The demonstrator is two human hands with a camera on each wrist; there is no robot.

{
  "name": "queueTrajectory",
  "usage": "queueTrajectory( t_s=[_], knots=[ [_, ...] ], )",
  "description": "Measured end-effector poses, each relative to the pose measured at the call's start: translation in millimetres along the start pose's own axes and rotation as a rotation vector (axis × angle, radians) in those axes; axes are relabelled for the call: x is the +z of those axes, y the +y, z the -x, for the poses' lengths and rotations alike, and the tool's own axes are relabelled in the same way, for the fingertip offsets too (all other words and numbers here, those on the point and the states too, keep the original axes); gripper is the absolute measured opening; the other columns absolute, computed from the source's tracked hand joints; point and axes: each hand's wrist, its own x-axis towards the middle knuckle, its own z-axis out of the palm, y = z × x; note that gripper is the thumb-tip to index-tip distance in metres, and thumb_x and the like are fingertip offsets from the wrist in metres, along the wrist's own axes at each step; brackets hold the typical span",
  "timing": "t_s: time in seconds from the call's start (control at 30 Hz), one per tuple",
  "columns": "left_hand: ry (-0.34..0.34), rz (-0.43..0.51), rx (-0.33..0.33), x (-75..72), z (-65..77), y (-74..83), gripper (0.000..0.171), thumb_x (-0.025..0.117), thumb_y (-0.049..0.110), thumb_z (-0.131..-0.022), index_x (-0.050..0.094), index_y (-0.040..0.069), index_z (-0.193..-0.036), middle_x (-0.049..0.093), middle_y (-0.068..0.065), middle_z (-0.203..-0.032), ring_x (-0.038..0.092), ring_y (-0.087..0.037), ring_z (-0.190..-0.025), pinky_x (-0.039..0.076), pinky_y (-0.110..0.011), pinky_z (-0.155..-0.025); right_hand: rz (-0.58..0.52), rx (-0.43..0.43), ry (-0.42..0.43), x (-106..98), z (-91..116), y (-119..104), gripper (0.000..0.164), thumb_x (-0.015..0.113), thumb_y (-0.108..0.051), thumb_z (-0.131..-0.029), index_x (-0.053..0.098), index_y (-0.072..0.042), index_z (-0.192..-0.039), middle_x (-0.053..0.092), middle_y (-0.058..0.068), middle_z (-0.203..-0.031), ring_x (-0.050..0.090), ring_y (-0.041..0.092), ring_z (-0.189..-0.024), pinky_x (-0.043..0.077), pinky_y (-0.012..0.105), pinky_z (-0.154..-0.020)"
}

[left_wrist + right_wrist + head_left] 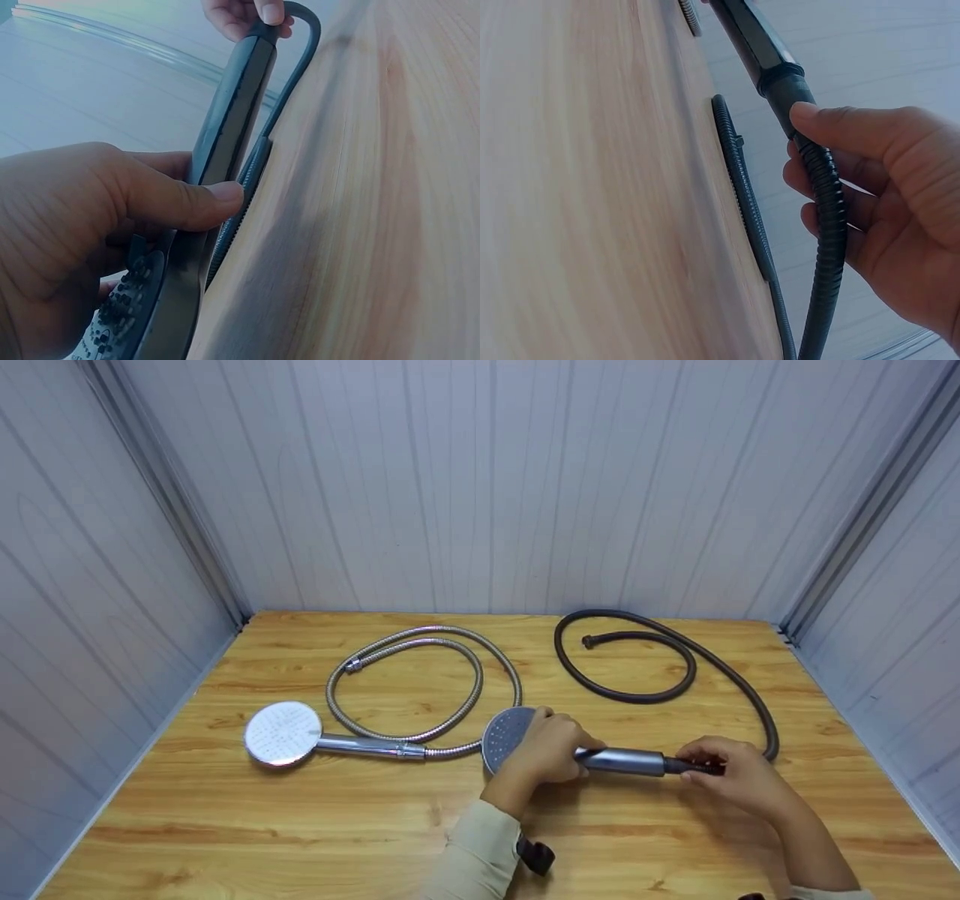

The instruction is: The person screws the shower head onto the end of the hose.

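Note:
A dark grey shower head (622, 761) lies sideways in my left hand (546, 750), which grips it at the neck near the round spray face. In the left wrist view the thumb crosses the handle (232, 112). My right hand (739, 776) pinches the end of the black shower hose (829, 195) where it meets the handle's end. The right wrist view has thumb and fingers around the hose's collar (784, 94), which sits against the handle. How far it is screwed in cannot be seen. From there the hose loops back across the table.
To the left lies a chrome shower head (283, 735) joined to a coiled silver hose (480, 675). The black hose's free end (589, 642) rests at the back right. White panel walls (487, 487) enclose the wooden table (300, 825) at the back and sides.

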Motion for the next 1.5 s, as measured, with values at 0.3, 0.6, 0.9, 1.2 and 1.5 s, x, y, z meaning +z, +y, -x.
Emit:
queueTrajectory(
  t_s=[0.3,0.6,0.9,1.2,1.5],
  knots=[
    [-0.002,-0.007,0.002,1.1,-0.2,-1.4,0.045,0.085,0.023,-0.072,0.073,0.033,-0.115,0.071,0.016,-0.102,0.063,-0.006,-0.095,0.030,-0.041,-0.101,0.015,0.007,-0.016,-0.3,-0.6,-0.7,0.019,0.076,-0.015,-0.084,0.072,-0.012,-0.103,0.070,-0.001,-0.096,0.062,0.010,-0.083,0.052,0.028,-0.070],
    [0.009,-0.039,0.018,-1.2,1.6,-0.1,0.044,0.084,0.025,-0.073,0.073,0.033,-0.115,0.072,0.015,-0.101,0.063,-0.009,-0.094,0.033,-0.040,-0.097,0.027,0.001,-0.015,0.0,-1.5,-2.1,0.019,0.075,-0.016,-0.085,0.074,-0.010,-0.103,0.071,0.001,-0.097,0.064,0.008,-0.083,0.052,0.026,-0.070],
    [0.008,-0.041,0.015,-1.4,1.9,0.3,0.044,0.085,0.026,-0.073,0.073,0.033,-0.114,0.072,0.015,-0.099,0.063,-0.009,-0.092,0.033,-0.038,-0.096,0.028,0.012,-0.033,-1.8,-0.7,-2.5,0.021,0.074,-0.020,-0.087,0.074,-0.009,-0.105,0.071,0.002,-0.099,0.064,0.010,-0.085,0.053,0.027,-0.071],
    [0.006,-0.049,0.019,-0.3,0.9,-0.4,0.044,0.084,0.026,-0.073,0.073,0.035,-0.115,0.072,0.015,-0.099,0.063,-0.007,-0.091,0.033,-0.037,-0.092,0.006,0.018,-0.046,-2.6,-0.3,-2.9,0.023,0.072,-0.022,-0.089,0.074,-0.009,-0.107,0.070,0.003,-0.099,0.063,0.010,-0.084,0.052,0.027,-0.070],
    [0.019,-0.037,0.017,-1.2,0.1,-0.6,0.045,0.085,0.025,-0.072,0.073,0.033,-0.114,0.072,0.015,-0.100,0.064,-0.008,-0.092,0.033,-0.037,-0.094,0.002,-0.022,-0.023,-1.6,-0.1,-3.4,0.021,0.071,-0.019,-0.089,0.073,-0.009,-0.108,0.068,0.000,-0.099,0.060,0.008,-0.082,0.050,0.026,-0.068]
  ],
)
